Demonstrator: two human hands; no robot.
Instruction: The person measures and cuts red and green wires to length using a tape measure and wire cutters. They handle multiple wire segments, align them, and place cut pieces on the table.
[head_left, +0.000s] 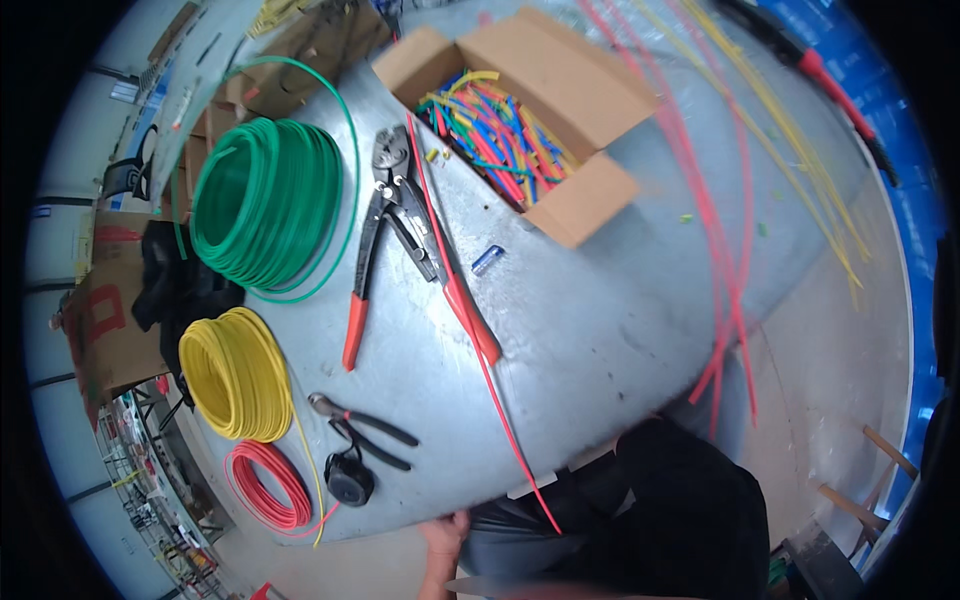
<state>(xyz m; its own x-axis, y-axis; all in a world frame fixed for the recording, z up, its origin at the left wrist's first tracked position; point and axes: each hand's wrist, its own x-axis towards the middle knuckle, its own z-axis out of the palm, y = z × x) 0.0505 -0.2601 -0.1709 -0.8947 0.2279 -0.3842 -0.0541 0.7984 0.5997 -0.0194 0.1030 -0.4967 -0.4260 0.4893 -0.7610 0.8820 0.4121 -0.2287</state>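
Only my left hand shows, at the lower edge, resting against the near rim of the metal table; its fingers are mostly hidden. Nearest to it are a black round roll, small black-handled pliers and a red wire coil. A thin red wire runs from the table's near edge up toward a big crimping tool with orange-red handles. My right hand is out of sight.
A green wire coil and a yellow coil lie at the left. An open cardboard box of several coloured tube pieces stands at the back. Long red and yellow strands hang over the right side. A small blue piece lies mid-table.
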